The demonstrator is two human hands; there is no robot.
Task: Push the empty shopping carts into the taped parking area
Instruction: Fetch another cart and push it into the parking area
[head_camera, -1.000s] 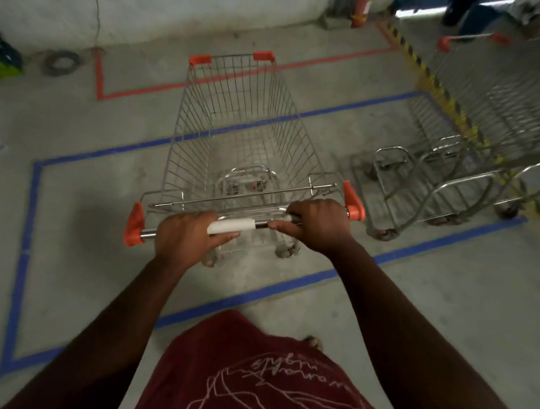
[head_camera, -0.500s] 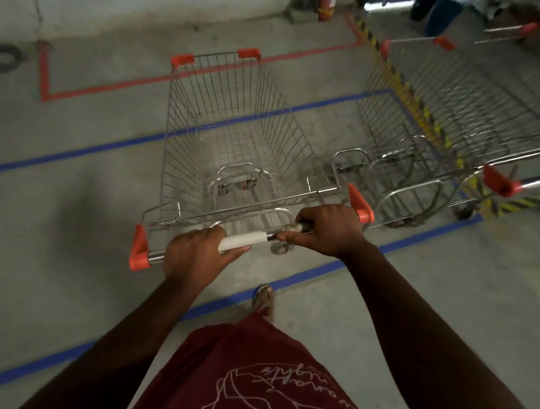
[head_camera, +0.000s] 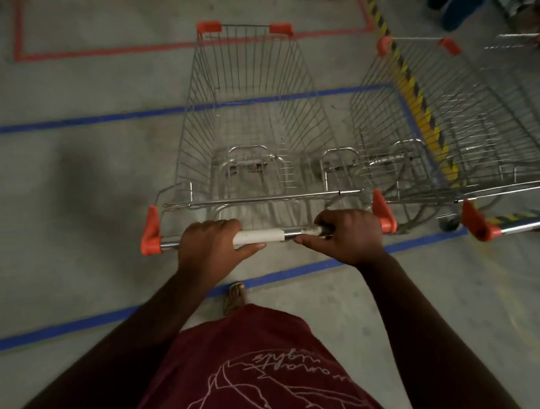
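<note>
Two hands grip the same bar: our left hand point(head_camera: 212, 244) curls its fingers over the chrome push handle point(head_camera: 288, 234) of the empty silver wire shopping cart with orange corner caps point(head_camera: 254, 126), thumb lying along the white sleeve at the handle's middle, and our right hand point(head_camera: 346, 234) wraps the bar just beside it toward three o'clock, thumb pointing inward. The cart stands straight ahead at twelve o'clock, its basket over the far line of the blue tape rectangle on the grey concrete floor point(head_camera: 89, 323), while the handle sits just inside the near line; the wheels are hard to make out through the wire. At two o'clock a second empty wire shopping cart point(head_camera: 466, 122) stands just beside ours, over a yellow-and-black hazard stripe point(head_camera: 414, 100); we cannot tell whether the baskets touch. Beyond the blue area, at eleven o'clock, runs a red tape outline point(head_camera: 101, 51). At six o'clock we see a maroon printed shirt point(head_camera: 257, 372) and one sandalled foot point(head_camera: 235, 298) at the near blue line.
</note>
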